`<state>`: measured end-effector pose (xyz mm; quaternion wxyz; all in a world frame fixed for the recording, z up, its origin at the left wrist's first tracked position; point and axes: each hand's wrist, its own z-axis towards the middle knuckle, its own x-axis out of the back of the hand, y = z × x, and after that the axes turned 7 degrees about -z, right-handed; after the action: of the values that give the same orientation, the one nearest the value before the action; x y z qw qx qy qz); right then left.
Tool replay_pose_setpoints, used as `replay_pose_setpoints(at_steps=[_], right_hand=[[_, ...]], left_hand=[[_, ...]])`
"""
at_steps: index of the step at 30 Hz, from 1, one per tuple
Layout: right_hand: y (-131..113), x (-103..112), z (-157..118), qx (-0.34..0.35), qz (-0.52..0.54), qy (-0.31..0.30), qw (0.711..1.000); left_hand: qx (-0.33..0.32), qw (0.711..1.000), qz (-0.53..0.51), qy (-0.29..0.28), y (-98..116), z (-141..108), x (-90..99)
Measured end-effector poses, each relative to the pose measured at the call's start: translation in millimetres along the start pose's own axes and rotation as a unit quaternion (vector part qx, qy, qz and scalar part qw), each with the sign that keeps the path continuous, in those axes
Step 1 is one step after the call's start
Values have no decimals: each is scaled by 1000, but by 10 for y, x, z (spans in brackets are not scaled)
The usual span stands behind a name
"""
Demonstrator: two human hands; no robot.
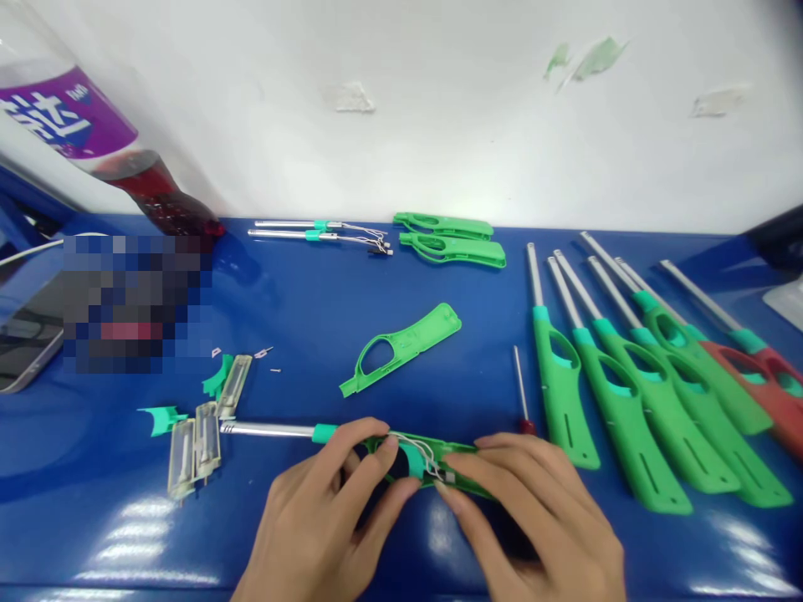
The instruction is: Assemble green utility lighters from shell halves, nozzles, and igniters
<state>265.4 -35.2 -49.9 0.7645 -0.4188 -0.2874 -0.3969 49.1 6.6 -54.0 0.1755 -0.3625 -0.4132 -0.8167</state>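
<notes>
The left hand (323,502) and right hand (533,497) are working on an open lighter (323,433) on the near side of the loose green shell (411,344). The left fingers are grasping its green casing, while the right fingers are pinching at white wires (428,456).

Our desk (301,305) is glossy blue. Along its far edge we have two metal tubes (282,235) trailing wires (359,241), with a pair of green shells (477,249) to their right. Another shell (432,329) lies mid-desk. Toward the right edge we see a screwdriver (519,380), then slanting green and red lighters (568,418). Nearer the left edge we have three clear tanks (207,439), two teal pieces (164,420) and a tiny screw (275,370).
</notes>
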Motion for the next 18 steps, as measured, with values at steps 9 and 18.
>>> replay_pose_setpoints(at_steps=[9, 18], right_hand=[[-27, -43, 86, 30, -14, -5, 999], [-70, -95, 115, 19, -19, 10, 1000]], left_hand=[[12, 1000, 1, -9, -15, -67, 12], [14, 1000, -10, -14, -29, -53, -3]])
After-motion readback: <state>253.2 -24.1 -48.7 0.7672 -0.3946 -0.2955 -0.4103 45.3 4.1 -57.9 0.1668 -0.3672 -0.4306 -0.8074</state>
